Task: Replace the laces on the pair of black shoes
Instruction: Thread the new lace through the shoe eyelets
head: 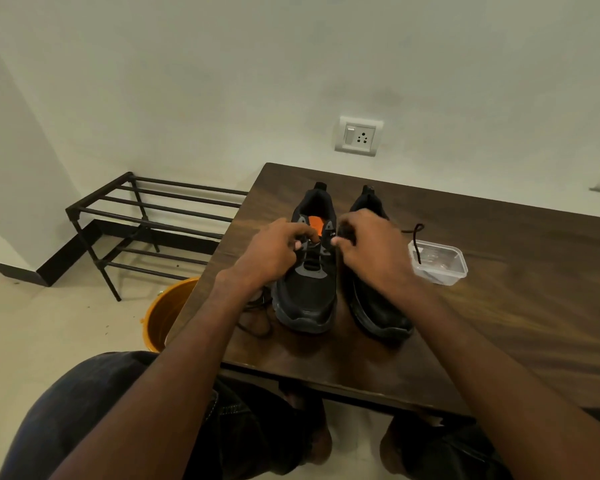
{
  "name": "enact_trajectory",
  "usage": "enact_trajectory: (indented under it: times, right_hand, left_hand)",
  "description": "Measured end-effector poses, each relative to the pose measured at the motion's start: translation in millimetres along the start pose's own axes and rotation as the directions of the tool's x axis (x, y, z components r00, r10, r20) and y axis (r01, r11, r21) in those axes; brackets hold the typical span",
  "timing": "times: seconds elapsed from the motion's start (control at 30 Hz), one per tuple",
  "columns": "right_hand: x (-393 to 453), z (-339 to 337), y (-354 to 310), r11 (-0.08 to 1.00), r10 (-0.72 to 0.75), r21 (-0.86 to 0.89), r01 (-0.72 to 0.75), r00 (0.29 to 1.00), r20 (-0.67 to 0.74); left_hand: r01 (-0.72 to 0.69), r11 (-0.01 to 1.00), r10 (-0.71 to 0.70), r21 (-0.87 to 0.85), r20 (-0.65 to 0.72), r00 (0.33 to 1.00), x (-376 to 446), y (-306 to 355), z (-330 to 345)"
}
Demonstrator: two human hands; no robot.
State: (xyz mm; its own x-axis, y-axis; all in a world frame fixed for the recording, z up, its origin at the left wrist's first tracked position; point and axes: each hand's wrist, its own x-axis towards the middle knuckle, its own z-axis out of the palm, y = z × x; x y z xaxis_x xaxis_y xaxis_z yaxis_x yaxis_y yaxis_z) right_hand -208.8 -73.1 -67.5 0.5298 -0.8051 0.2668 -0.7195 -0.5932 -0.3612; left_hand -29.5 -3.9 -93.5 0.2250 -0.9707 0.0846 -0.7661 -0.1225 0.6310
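While denim-covered knees fill the bottom of the frame, a dark wood-grain table in the centre bears two matte black shoes, the left shoe with grey eyelet trim and an orange insole and the right shoe just beside it. Over the left shoe's eyelets the left hand and right hand curl their fingers, each pinching the thin black lace. A loose black lace end droops into a clear plastic box at right; beyond stand a round orange bucket, a black tubular rack and a white wall socket.
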Motion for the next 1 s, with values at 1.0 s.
enact_trajectory:
  times: [1.0]
  right_hand:
    - [15,-61,-27,0.064,0.103,0.799,-0.598,0.800,0.591]
  left_hand:
    - [0.139,0.437,-0.020,-0.889,0.145,0.989,-22,35,-12]
